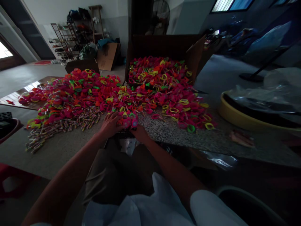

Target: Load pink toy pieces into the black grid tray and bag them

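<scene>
Clasping toys (128, 121) between them, the left hand (110, 125) and right hand (140, 134) may spill some over the worktop (164, 131) edge if either grip loosens.

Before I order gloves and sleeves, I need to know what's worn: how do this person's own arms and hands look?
The left hand and right hand are bare, without gloves; it is too dim to rule out rings. The left forearm and right forearm are uncovered. A loose, pale blue-white cloth sleeve shows on the right; only a sliver of the left sleeve is visible.
</scene>
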### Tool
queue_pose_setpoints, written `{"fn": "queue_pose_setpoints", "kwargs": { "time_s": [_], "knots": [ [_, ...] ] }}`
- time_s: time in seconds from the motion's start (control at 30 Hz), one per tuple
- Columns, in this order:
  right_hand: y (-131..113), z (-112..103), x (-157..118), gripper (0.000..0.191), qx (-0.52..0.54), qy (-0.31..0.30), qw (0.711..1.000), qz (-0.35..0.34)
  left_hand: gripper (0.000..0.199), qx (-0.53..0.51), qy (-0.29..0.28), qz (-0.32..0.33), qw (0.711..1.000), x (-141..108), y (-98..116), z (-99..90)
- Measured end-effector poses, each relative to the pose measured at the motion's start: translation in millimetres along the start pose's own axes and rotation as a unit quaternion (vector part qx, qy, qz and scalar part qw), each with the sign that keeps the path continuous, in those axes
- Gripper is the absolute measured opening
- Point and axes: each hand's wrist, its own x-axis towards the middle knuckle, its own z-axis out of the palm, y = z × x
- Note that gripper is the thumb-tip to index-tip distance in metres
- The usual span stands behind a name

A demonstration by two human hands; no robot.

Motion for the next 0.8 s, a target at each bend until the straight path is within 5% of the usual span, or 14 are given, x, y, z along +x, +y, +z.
{"fn": "queue_pose_setpoints", "kwargs": {
  "time_s": [0.43, 0.8],
  "knots": [
    [-18.3, 1.6, -2.1, 0.027, -0.163, -0.024, 0.986, -0.039, 0.058, -0.006, -0.006, -0.005, 1.0, 1.0, -1.9, 1.7],
    [-13.3, -9.8, 1.0, 0.021, -0.158, -0.061, 0.985, -0.013, 0.058, -0.003, -0.009, -0.004, 1.0, 0.9, 0.3, -0.3]
  ]
}}
